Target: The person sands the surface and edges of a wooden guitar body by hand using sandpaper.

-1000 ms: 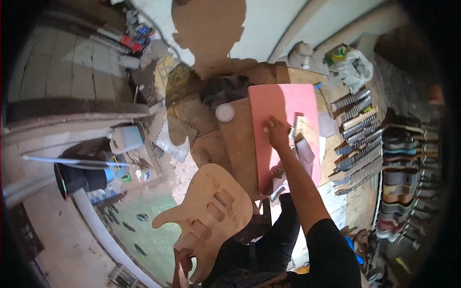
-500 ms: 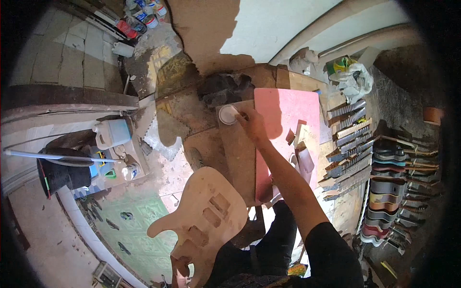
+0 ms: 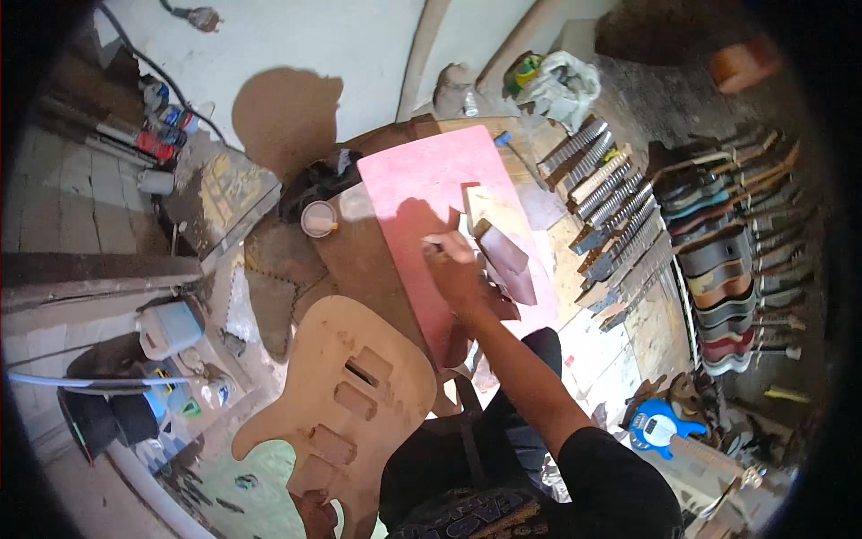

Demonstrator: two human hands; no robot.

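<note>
An unpainted wooden guitar body (image 3: 395,395) with several cut cavities is held low at my left side; my left hand (image 3: 314,510) grips it near its lower end. Over a pink board (image 3: 393,198), my right hand (image 3: 444,253) has curled fingers around something small and dark that I cannot make out. Just right of that hand lie folded brown sheets (image 3: 505,265), perhaps sandpaper, and a pale block (image 3: 482,200). A small round tub (image 3: 320,219) with a light stick across it sits left of the board.
A row of guitar necks (image 3: 611,207) lies at right, beside racked guitars (image 3: 718,269). A blue guitar (image 3: 654,422) is at lower right. Jugs (image 3: 169,331) and black buckets (image 3: 94,413) stand at left. A plastic bag (image 3: 566,85) sits by the wall.
My right hand moved from the pink board to the round tub, then back over the board beside the brown sheets. A light stick now shows on the tub. The view has turned.
</note>
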